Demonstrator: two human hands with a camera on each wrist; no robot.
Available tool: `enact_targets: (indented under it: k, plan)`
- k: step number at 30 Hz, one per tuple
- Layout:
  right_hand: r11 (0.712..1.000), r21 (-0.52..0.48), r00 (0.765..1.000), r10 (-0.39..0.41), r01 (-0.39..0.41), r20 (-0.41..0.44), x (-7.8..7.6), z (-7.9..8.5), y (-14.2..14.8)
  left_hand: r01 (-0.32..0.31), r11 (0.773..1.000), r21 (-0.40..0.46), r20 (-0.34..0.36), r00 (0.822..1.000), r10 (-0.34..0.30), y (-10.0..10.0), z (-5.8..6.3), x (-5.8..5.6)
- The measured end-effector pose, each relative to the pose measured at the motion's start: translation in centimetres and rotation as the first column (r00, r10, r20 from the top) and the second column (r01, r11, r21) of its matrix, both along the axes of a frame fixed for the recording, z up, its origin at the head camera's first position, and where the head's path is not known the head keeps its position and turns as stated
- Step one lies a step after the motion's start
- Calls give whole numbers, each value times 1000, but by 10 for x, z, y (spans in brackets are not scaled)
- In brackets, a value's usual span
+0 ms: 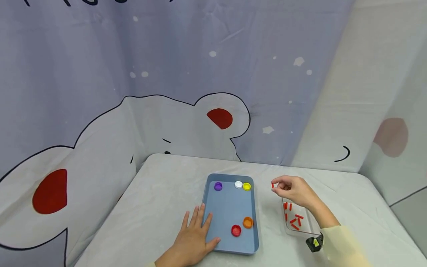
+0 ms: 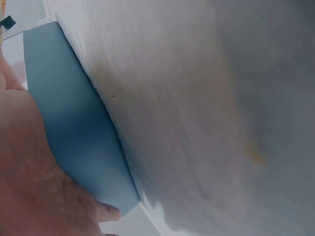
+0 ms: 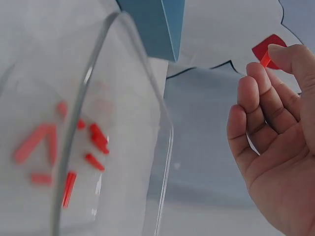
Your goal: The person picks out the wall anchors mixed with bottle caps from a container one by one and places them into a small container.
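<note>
Between thumb and fingertip, my right hand (image 1: 293, 189) pinches a small red stick (image 1: 272, 185), held up above the far end of a clear plastic box (image 1: 311, 224). Several more red sticks (image 1: 299, 221) lie scattered in that box. In the right wrist view the pinched red stick (image 3: 266, 59) shows at the fingertips, and the other fingers are loosely bent. My left hand (image 1: 193, 237) rests with spread fingers at the left edge of a blue-grey tray (image 1: 227, 207). The left wrist view shows the palm beside the tray's outer wall (image 2: 83, 113).
Inside the tray are round caps: purple (image 1: 218, 186), white (image 1: 238, 184) and yellow (image 1: 247, 186) at the far end, orange (image 1: 248, 222) and red (image 1: 236, 230) nearer me. A white cloth (image 1: 160, 196) covers the table. Printed curtains (image 1: 186, 74) hang behind it.
</note>
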State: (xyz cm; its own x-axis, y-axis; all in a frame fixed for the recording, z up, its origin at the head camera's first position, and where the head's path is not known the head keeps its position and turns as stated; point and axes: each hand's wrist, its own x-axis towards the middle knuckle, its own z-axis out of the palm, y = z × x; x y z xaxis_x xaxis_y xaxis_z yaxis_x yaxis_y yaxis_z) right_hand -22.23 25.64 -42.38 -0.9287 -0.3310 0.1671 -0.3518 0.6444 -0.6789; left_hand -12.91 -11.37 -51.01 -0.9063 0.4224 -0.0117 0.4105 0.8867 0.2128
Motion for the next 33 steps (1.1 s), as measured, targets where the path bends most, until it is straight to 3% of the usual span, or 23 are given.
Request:
enact_targets:
  k: [19,33]
  plan:
    - [992,-22,992,-122,121,-28,22,-8,48,-6,1000,10,13,1000,6,1,1,1]
    - [989,-74,991,-131,129,-26,30,-19,76,6,1000,0,2,1000,-6,2,2,0]
